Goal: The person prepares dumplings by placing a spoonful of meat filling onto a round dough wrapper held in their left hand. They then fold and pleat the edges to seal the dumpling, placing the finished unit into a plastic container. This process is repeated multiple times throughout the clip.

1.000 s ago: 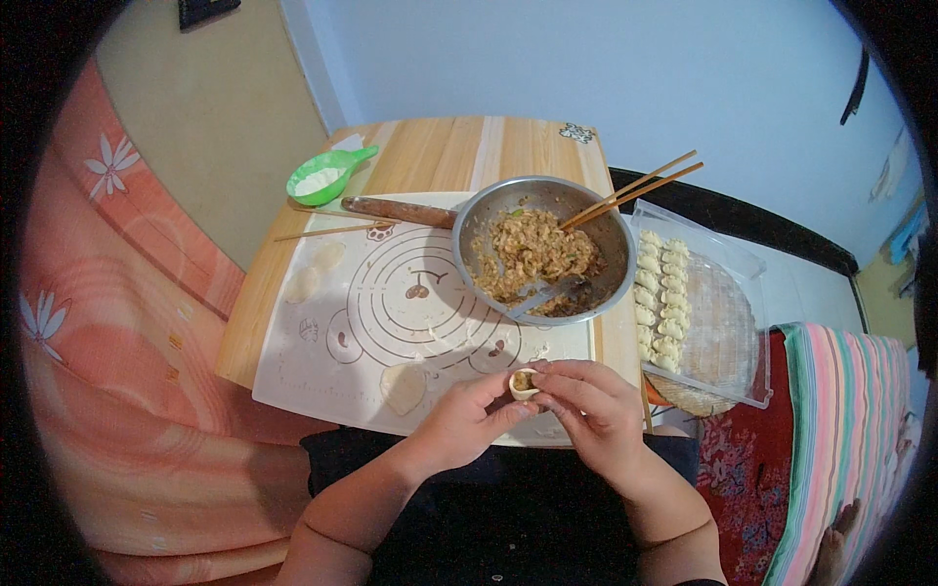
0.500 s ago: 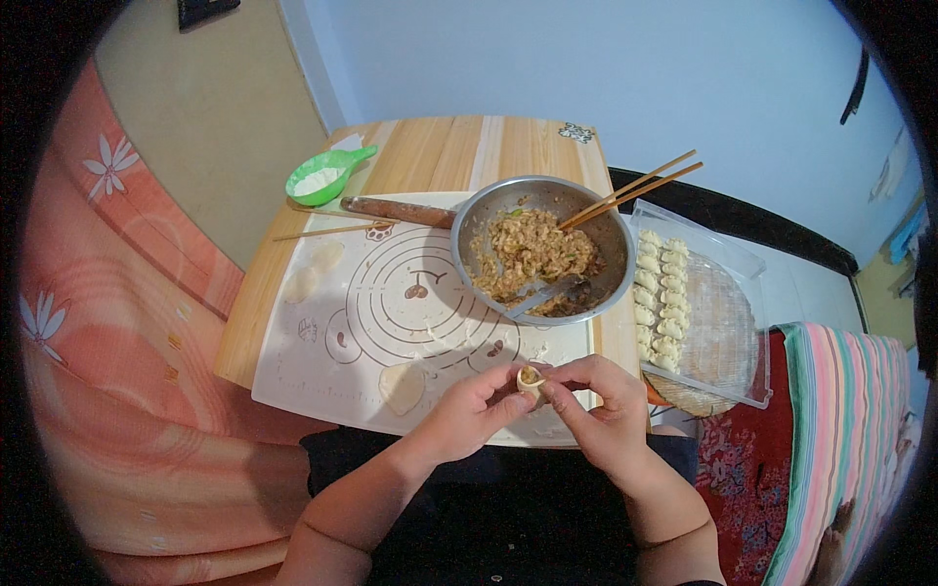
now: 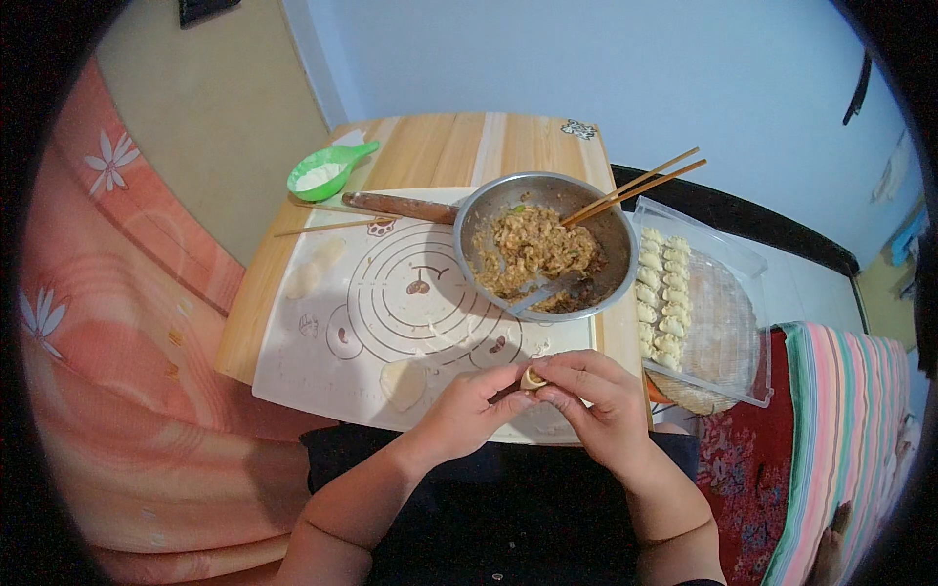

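Observation:
Between my two hands, over the near edge of the white baking mat (image 3: 293, 376), is a small dumpling (image 3: 532, 379) with a little filling showing at its top. My left hand (image 3: 469, 410) pinches its left side between thumb and fingers. On the other side, my right hand (image 3: 598, 400) presses the wrapper's edge with thumb and fingertips. A flat dough wrapper (image 3: 402, 385) lies on the mat left of my hands. Beyond them stands a steel bowl (image 3: 631, 256) of meat filling (image 3: 537, 244), with a spoon-like utensil (image 3: 542, 292) and chopsticks (image 3: 640, 188) in it.
A wooden rolling pin (image 3: 401, 206) lies against the bowl. A green scoop (image 3: 337, 166) of white flour sits at the far left, near a thin stick (image 3: 327, 227). More wrappers (image 3: 315, 269) rest at the mat's left. Right of the table, a clear tray (image 3: 747, 342) holds rows of dumplings (image 3: 662, 298).
My right fingers have closed further over the dumpling's top, so less of the filling shows. My left hand stays nearly in place.

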